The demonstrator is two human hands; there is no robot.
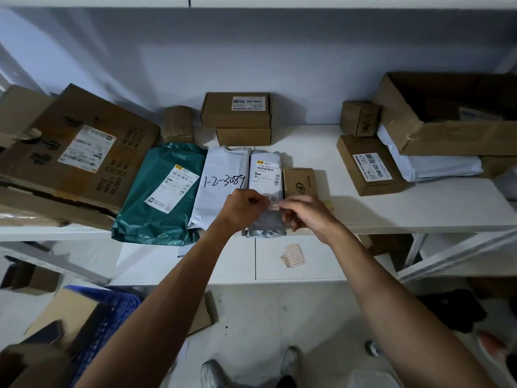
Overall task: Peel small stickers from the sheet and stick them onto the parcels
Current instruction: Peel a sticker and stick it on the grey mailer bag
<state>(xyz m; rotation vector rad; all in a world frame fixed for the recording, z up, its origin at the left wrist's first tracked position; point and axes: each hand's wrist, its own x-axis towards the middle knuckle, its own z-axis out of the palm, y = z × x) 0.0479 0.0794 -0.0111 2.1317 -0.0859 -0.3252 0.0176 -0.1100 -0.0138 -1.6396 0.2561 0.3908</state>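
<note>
The person stands in front of a white shelf (391,208) full of parcels. Both hands meet over a grey parcel (267,175) that has a printed label. The left hand (243,204) and the right hand (307,211) pinch a small sticker (274,207) between their fingertips, one at each end, just above the lower part of this parcel. Whether the sticker already touches the parcel is not clear. Left of the grey parcel lies a white bag (223,169) with "1-2-3089" handwritten on it, then a green bag (156,197). A small brown box (299,182) lies on its right. A sticker sheet (293,254) lies on the lower board.
</note>
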